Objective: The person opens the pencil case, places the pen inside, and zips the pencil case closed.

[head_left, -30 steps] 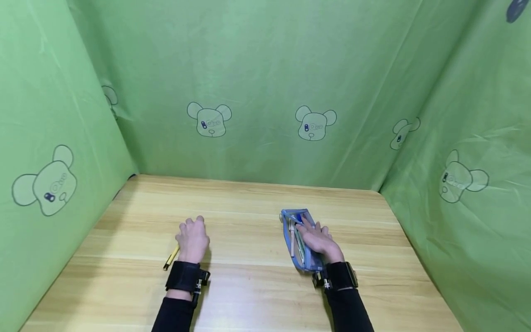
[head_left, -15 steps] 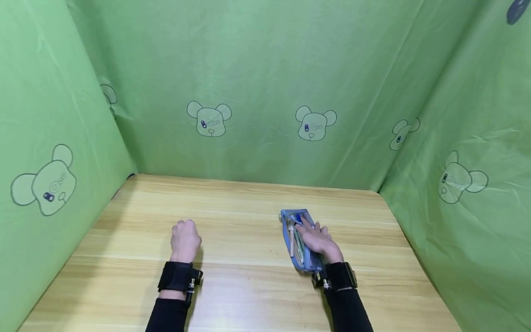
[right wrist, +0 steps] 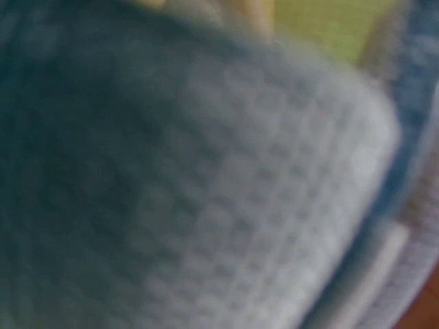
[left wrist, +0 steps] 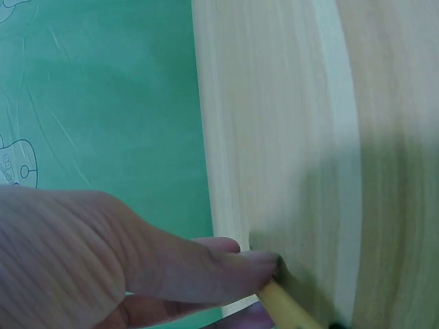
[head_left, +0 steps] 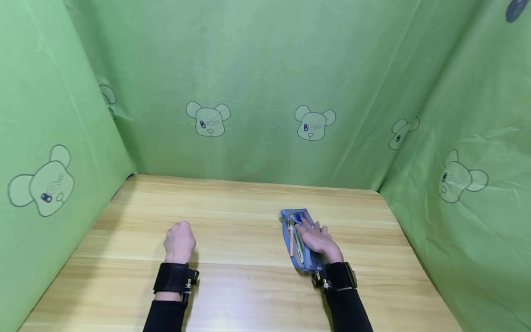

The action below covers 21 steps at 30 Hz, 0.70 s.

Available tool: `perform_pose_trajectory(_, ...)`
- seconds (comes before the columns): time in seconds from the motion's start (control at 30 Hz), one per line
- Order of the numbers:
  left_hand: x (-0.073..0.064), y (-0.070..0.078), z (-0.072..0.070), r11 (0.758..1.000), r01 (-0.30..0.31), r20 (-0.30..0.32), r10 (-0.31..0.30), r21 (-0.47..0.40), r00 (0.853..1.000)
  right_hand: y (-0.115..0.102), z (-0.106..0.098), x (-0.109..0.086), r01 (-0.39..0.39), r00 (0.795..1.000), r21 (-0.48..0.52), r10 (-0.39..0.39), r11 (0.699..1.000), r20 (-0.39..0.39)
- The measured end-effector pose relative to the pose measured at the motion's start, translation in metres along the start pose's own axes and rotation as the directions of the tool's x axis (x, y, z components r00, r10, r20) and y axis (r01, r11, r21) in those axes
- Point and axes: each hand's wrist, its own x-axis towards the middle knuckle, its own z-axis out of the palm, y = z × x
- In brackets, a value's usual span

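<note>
In the head view my left hand (head_left: 180,240) is curled just above the table, left of centre. It pinches a slim yellow pen (left wrist: 287,308), seen in the left wrist view between thumb and fingers, its dark end at the thumb tip. On the right lies a blue mesh pencil case (head_left: 286,237), unzipped, with several pens (head_left: 298,246) visible inside. My right hand (head_left: 317,240) rests over its right side, fingers extended across the opening. Blurred grey mesh (right wrist: 260,185) of the case fills most of the right wrist view, where the right fingers cannot be made out.
A light wooden table (head_left: 240,221) carries everything. Green cloth (head_left: 261,152) printed with bear heads closes it in at the back and both sides. Dark straps with small cameras (head_left: 172,277) sit on both wrists.
My left hand has moved left, away from the pencil case. The pen's yellow and black end, visible beside that hand earlier, is now hidden in the head view. The right hand stays put.
</note>
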Motion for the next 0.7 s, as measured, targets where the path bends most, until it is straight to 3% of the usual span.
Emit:
perform_pose_trajectory(0.4, -0.0009, -0.0011, 0.0001, 0.999, -0.018, 0.016, 0.018, -0.037, 1.000, 0.0025, 0.0006, 0.0004, 0.000, 1.000, 0.006, 0.000, 1.000, 0.007)
perform_pose_trajectory(0.7, -0.0030, 0.0028, -0.0002, 0.995, 0.008, 0.048, -0.003, -0.099, 0.999, 0.0015, 0.0003, 0.0009, -0.002, 1.000, 0.008, 0.002, 1.000, 0.002)
